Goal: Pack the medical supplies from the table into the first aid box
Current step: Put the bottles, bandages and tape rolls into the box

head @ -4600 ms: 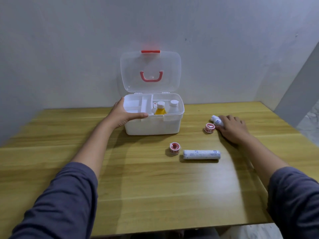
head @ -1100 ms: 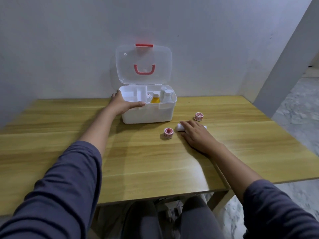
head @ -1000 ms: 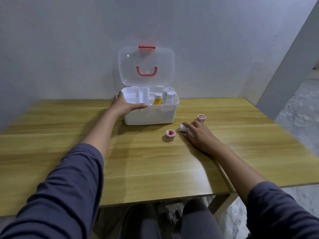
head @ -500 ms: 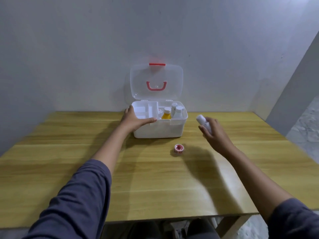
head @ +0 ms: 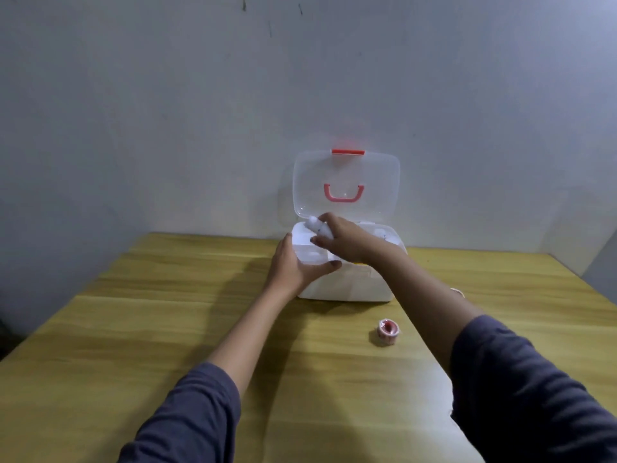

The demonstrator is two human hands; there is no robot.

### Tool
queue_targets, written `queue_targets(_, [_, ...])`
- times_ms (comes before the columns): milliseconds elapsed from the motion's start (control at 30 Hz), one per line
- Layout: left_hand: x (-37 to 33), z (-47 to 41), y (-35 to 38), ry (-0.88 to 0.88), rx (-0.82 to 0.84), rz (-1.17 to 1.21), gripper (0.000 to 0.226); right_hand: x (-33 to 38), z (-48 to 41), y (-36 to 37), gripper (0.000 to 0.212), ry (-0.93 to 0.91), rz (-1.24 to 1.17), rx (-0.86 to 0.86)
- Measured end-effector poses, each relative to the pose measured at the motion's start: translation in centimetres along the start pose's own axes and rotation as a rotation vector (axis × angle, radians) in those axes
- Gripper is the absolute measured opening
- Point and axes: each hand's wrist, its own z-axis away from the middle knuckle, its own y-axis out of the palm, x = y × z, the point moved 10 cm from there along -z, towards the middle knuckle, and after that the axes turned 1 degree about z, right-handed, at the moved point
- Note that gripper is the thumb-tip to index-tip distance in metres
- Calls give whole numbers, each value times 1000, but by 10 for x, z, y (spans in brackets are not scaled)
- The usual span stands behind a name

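The white first aid box stands at the far middle of the wooden table, its clear lid with a red handle upright. My left hand grips the box's front left rim. My right hand holds a white bandage roll above the box's left compartments. My right arm hides most of the bottles inside. A red and white tape roll lies on the table in front of the box. Another tape roll peeks out behind my right forearm.
The wooden table runs against a grey wall behind the box. Its right edge lies past my right arm.
My right hand lifted the bandage roll off the table and carried it left, from beside the box to above its left compartments. My left hand stayed on the rim.
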Motion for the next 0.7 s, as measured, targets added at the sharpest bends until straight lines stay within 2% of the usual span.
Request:
queue_targets(333, [6,1,3,21,-38,137,87,-12,-19,31,71,109,199,231])
queue_targets(400, [4,1,2,25,-37,157,87,-12,-18,33,66,120,235,234])
queue_targets(567, [0,5,0,10,-25,149,111,-8,-17,15,41,136,148,130])
queue_targets(700, [3,3,3,10,-11,173,95,-1,-9,-13,35,117,122,22])
